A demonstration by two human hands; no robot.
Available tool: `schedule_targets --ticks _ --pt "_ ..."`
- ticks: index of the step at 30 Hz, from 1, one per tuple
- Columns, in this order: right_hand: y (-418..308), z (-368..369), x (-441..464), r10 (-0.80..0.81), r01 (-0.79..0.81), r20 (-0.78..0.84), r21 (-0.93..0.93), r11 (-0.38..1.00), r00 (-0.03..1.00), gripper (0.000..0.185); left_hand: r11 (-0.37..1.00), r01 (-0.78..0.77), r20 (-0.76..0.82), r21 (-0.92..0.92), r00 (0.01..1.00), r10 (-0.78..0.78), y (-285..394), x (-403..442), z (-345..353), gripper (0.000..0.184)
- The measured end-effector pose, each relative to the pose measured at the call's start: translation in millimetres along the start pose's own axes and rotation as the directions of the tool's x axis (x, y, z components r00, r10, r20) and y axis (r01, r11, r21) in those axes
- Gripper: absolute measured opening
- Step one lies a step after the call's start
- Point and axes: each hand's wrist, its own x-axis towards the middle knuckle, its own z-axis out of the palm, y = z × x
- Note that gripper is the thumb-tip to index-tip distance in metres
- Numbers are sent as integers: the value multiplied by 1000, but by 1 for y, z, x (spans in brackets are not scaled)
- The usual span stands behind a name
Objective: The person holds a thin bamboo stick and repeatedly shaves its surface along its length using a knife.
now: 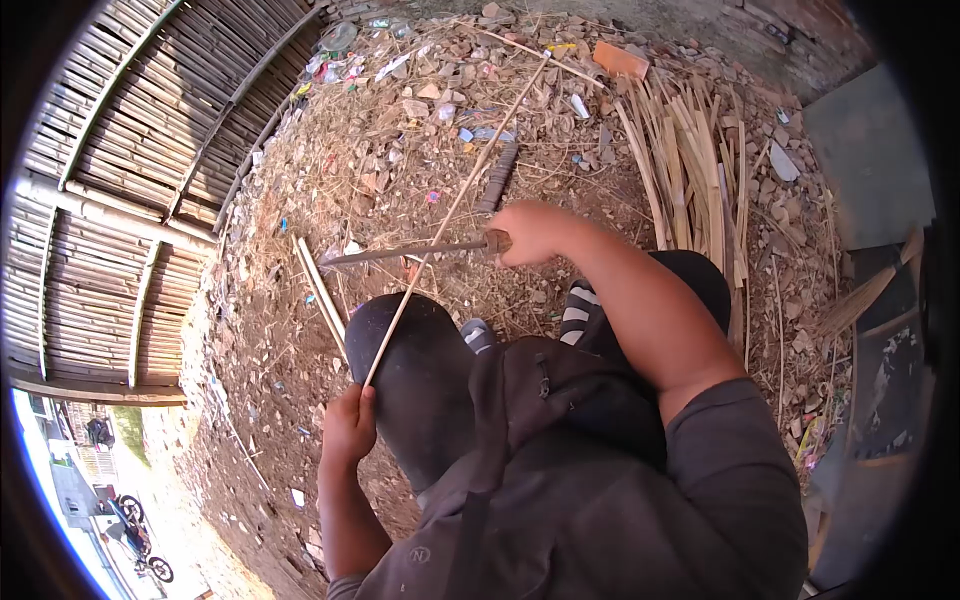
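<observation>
My left hand (pixel 350 425) is closed around the lower end of a long thin bamboo strip (pixel 467 187), which slants up and to the right past my knee. My right hand (pixel 522 235) grips the handle of a long narrow blade (pixel 400 252). The blade points left and crosses the strip above my left knee; whether the two touch is hard to tell. The strip's far end lies near another thin stick (pixel 510 42) on the ground. Just beyond my right hand is a dark, ridged object (pixel 501 175).
Split bamboo strips (pixel 690 165) are piled at the right. Two pale sticks (pixel 320 290) lie left of my knee. A bamboo wall (pixel 120 130) stands at the left, dark panels (pixel 870 150) at the right. Rubble, an orange brick (pixel 620 60) and litter cover the ground.
</observation>
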Motion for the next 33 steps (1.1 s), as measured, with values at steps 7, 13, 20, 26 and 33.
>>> schedule_targets --ticks 7,13,20,26,33 --pt "35 3 17 237 -199 -217 182 963 947 44 1000 13 3 19 1000 -13 -2 -1 -8 42" --pt "-12 5 -2 -45 45 23 -24 999 999 37 998 24 27 51 999 -26 13 0 -7 45" --pt "39 -2 17 329 -247 -225 328 912 917 46 999 45 29 -30 999 -44 -2 -1 -7 45" --pt "0 7 3 79 -81 26 64 995 997 36 999 31 20 43 999 -32 14 0 -7 44" --pt "20 -14 5 258 -242 -50 216 946 965 43 999 31 11 39 999 -31 10 -1 -6 43"
